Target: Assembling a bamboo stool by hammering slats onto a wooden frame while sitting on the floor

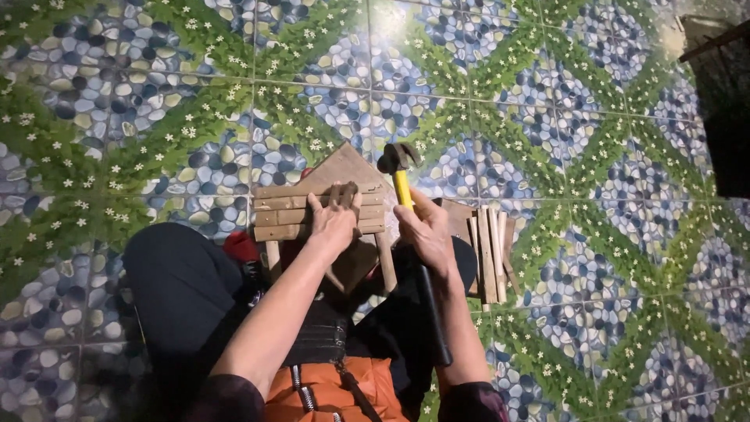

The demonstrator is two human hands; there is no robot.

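Wood slats, pale, nailed side by side into a small wooden frame lying on the patterned tile floor, between the person's knees. Left hand rests on the slats, palm down, fingers curled over the top edge. Right hand is closed around the hammer: yellow shaft, black grip, head pointing away, just right of the frame. Loose wooden sticks lie stacked beside the right wrist.
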